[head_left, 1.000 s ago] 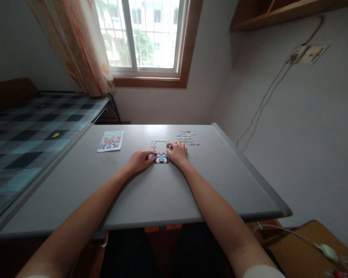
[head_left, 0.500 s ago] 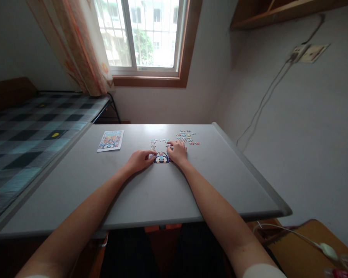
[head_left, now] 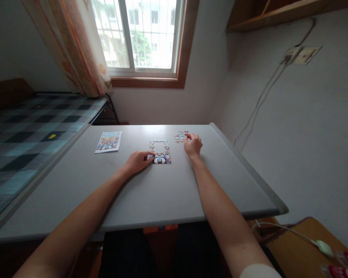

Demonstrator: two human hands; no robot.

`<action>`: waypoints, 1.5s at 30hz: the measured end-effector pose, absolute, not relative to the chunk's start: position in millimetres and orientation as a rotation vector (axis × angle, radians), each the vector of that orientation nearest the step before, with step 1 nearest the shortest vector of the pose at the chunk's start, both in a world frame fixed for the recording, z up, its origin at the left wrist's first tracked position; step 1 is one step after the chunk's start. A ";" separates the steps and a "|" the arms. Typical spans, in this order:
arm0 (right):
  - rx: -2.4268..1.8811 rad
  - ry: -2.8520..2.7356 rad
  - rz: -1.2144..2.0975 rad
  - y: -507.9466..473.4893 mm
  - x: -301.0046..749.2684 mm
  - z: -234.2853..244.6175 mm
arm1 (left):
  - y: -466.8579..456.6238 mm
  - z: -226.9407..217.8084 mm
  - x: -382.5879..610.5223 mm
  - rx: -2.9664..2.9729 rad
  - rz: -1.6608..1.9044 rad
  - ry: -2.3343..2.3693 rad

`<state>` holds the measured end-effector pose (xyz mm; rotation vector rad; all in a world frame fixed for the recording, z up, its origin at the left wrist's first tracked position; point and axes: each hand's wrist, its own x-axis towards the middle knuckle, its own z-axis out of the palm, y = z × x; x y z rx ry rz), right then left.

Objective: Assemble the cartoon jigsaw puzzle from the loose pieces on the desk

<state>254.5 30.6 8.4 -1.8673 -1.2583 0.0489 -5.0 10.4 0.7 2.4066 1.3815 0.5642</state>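
Head view: I am watching two bare hands working over the grey worktop [head_left: 162,197]. The partly joined jigsaw [head_left: 161,159] is lying near the centre of the frame; its border is enclosing a patch of worktop, and its lower part is showing a dark-blue and white figure. The left hand [head_left: 139,159] is resting at the jigsaw's lower left edge, fingertips touching it; I cannot tell whether this grip is pressing together or staying slightly spread. The right hand [head_left: 193,145] is hanging over the loose pieces [head_left: 179,136], right of centre, fingers curling; I cannot tell whether its grip is pinching one. It is partly covering the pile. A printed sheet [head_left: 108,141] is lying left of the jigsaw, well apart. A checked bed [head_left: 46,119] is filling the left of the frame; a window [head_left: 150,38] is glowing at top centre.
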 end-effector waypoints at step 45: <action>-2.156 -1.440 0.058 48.3 327.3 -15.6 | 8.9 2.3 -5.1 2.427 0.531 1.370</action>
